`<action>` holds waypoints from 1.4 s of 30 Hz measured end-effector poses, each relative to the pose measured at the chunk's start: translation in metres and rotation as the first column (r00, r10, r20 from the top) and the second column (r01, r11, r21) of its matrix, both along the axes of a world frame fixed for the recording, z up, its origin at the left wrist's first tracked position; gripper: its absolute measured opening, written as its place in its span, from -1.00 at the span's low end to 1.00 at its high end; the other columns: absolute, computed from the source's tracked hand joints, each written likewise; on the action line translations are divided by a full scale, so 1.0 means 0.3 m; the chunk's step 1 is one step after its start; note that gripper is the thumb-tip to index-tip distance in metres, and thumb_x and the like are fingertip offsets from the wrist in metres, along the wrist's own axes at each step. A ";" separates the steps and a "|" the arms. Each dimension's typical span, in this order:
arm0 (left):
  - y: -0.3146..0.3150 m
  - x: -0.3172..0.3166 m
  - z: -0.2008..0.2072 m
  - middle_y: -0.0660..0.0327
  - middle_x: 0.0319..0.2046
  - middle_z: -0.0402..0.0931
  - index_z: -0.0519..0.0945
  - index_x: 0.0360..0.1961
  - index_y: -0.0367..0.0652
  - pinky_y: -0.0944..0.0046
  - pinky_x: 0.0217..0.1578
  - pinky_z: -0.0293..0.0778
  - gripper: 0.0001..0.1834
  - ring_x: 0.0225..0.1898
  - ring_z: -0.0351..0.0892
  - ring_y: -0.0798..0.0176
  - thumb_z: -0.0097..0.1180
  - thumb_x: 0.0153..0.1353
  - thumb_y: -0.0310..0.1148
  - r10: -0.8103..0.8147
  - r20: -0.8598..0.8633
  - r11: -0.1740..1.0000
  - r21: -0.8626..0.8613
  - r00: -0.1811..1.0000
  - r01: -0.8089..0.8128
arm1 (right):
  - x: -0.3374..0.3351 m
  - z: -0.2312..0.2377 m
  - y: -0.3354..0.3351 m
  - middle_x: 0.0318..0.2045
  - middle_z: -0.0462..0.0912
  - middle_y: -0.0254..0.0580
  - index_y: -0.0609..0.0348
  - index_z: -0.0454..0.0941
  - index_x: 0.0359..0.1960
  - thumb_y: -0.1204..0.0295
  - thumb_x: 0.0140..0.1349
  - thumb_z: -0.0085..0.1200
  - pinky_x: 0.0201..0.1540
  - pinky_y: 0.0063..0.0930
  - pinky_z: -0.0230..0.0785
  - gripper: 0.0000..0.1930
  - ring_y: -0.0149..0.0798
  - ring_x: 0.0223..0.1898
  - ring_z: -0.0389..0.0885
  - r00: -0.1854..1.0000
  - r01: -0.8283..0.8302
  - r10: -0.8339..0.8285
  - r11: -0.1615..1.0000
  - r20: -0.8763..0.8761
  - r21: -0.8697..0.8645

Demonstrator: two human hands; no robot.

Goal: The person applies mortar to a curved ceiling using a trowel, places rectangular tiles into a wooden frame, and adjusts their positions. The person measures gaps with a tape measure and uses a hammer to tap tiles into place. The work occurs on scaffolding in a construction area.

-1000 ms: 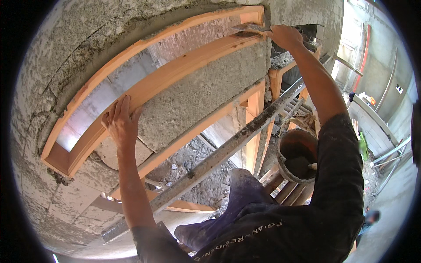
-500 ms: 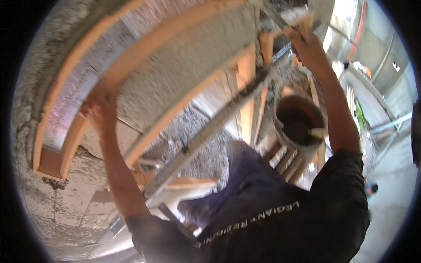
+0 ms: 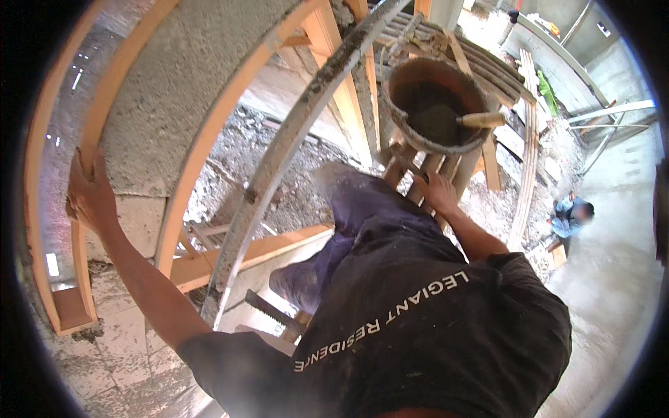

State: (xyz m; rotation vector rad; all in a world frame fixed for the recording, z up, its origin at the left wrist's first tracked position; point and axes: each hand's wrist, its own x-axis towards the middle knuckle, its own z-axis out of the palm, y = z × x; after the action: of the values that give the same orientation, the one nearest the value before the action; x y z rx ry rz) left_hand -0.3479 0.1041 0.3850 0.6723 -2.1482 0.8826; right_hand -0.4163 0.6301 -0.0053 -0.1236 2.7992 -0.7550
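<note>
At the left, I have the left hand (image 3: 94, 196) curled over the right rail of the curved wooden frame (image 3: 121, 73), gripping it. My right hand (image 3: 437, 192) is just below the bucket (image 3: 451, 82), fingers bent; I cannot tell its closure or hold.

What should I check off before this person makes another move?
1. Left hand on the curved orange-brown wooden frame: ok, gripping it.
2. Right hand holding something: cannot tell, too unclear below the bucket.
3. Round, grey-crusted bucket with grey mix inside: ok.
4. Dark, toothed saw blade covered: not ok, bare near the legs.
5. Co-worker in blue clear of both hands: ok, off to the right.
</note>
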 end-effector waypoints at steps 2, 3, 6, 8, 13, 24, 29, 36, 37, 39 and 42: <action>-0.029 0.048 0.009 0.25 0.04 0.48 0.44 0.13 0.11 0.01 0.14 0.08 -0.40 0.09 0.42 0.15 0.01 0.14 0.16 -0.001 -0.027 0.995 0.102 1.000 0.004 | -0.010 -0.099 0.020 -0.19 0.54 0.12 0.20 0.39 -0.09 -0.03 0.21 -0.10 -0.10 -0.04 0.31 -0.49 0.15 -0.10 0.48 0.993 -0.008 -0.001 0.997 0.121 0.074; -0.027 0.048 0.013 0.24 0.04 0.48 0.44 0.13 0.09 0.01 0.14 0.08 -0.42 0.09 0.41 0.14 0.03 0.15 0.13 -0.027 -0.045 0.997 0.077 0.999 0.030 | 0.001 -0.125 0.034 -0.16 0.53 0.10 0.20 0.38 -0.09 0.03 0.19 -0.05 -0.09 -0.04 0.31 -0.53 0.14 -0.08 0.47 0.999 0.030 -0.030 0.999 0.011 0.023; 0.019 -0.008 -0.023 0.22 0.06 0.46 0.43 0.13 0.03 0.01 0.14 0.08 -0.45 0.10 0.39 0.14 0.06 0.16 0.04 -0.124 -0.078 0.991 0.050 0.989 0.128 | 0.005 -0.254 0.139 -0.24 0.47 -0.03 0.18 0.45 -0.15 0.13 0.12 0.08 -0.05 -0.13 0.25 -0.60 0.01 -0.06 0.41 0.981 0.006 0.022 0.990 -0.194 0.142; 0.062 0.002 -0.001 0.21 0.07 0.44 0.42 0.14 -0.01 0.00 0.14 0.07 -0.45 0.11 0.38 0.15 0.07 0.17 0.00 -0.127 -0.069 0.989 0.063 0.990 0.131 | 0.013 -0.262 0.139 -0.27 0.44 -0.07 0.15 0.51 -0.26 0.12 0.10 0.09 -0.07 -0.16 0.23 -0.65 0.00 -0.09 0.39 0.966 0.026 -0.008 0.997 -0.258 0.068; 0.076 0.016 -0.009 0.18 0.13 0.38 0.36 0.18 -0.02 -0.02 0.20 0.01 -0.43 0.17 0.31 0.11 0.05 0.18 -0.03 -0.080 -0.047 0.987 0.134 0.996 0.085 | 0.024 -0.233 0.165 -0.29 0.44 -0.04 0.12 0.55 -0.34 0.15 0.08 0.12 -0.11 -0.16 0.24 -0.71 0.00 -0.14 0.41 0.914 -0.009 0.002 1.000 -0.405 -0.016; 0.105 0.049 0.019 0.14 0.16 0.33 0.33 0.18 -0.12 -0.04 0.23 -0.03 -0.38 0.20 0.25 0.09 0.14 0.11 -0.11 -0.197 -0.041 0.964 0.175 0.980 0.201 | -0.453 -0.045 0.707 -0.23 0.55 0.10 0.33 0.50 -0.18 0.16 0.18 0.05 -0.10 -0.14 0.34 -0.59 0.09 -0.17 0.52 0.760 0.515 -0.580 0.813 -0.295 -0.272; 0.099 0.032 0.006 0.14 0.24 0.21 0.31 0.21 -0.11 -0.06 0.24 -0.05 -0.38 0.25 0.17 0.07 0.12 0.14 -0.13 -0.238 -0.092 0.949 0.189 0.967 0.252 | -0.775 -0.315 0.759 -0.27 0.50 0.24 0.38 0.45 -0.26 0.14 0.01 0.20 -0.11 -0.07 0.31 -0.51 0.18 -0.20 0.46 0.900 0.396 -0.363 0.912 -0.241 0.104; 0.138 0.146 0.009 0.03 0.23 0.21 0.33 0.18 -0.18 -0.05 0.17 0.14 -0.48 0.25 0.19 -0.03 0.07 0.22 -0.24 -0.243 -0.220 0.955 0.114 0.945 0.273 | -0.774 -0.321 0.633 -0.25 0.49 0.25 0.39 0.44 -0.23 0.15 0.00 0.21 -0.11 -0.07 0.30 -0.50 0.18 -0.19 0.45 0.907 0.418 -0.389 0.880 -0.162 0.224; 0.121 0.164 0.005 0.01 0.22 0.21 0.34 0.17 -0.19 -0.05 0.17 0.16 -0.49 0.24 0.19 -0.04 0.06 0.23 -0.24 -0.234 -0.237 0.956 0.120 0.943 0.267 | -0.760 -0.312 0.623 -0.25 0.49 0.25 0.39 0.43 -0.22 0.15 0.00 0.21 -0.10 -0.07 0.30 -0.50 0.18 -0.19 0.45 0.901 0.431 -0.403 0.877 -0.161 0.213; 0.107 0.166 0.007 -0.03 0.20 0.22 0.35 0.16 -0.22 -0.04 0.15 0.21 -0.50 0.24 0.18 -0.05 0.03 0.25 -0.22 -0.224 -0.230 0.961 0.112 0.947 0.254 | -0.736 -0.302 0.608 -0.25 0.48 0.25 0.39 0.43 -0.21 0.15 0.00 0.21 -0.10 -0.07 0.30 -0.50 0.19 -0.19 0.45 0.891 0.450 -0.425 0.873 -0.158 0.190; 0.112 0.111 0.001 -0.03 0.22 0.20 0.36 0.16 -0.20 -0.05 0.14 0.22 -0.51 0.25 0.17 -0.04 0.05 0.24 -0.24 -0.212 -0.246 0.964 0.104 0.946 0.244 | -0.744 -0.290 0.594 -0.24 0.48 0.26 0.39 0.42 -0.20 0.16 0.00 0.21 -0.10 -0.07 0.30 -0.49 0.19 -0.18 0.44 0.876 0.478 -0.455 0.865 -0.161 0.151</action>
State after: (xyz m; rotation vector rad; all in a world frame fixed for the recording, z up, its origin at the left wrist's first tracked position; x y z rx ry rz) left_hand -0.3146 0.1378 0.3852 0.5477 -2.0332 0.5126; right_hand -0.6395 0.8084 -0.0923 0.5866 3.0322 -0.5845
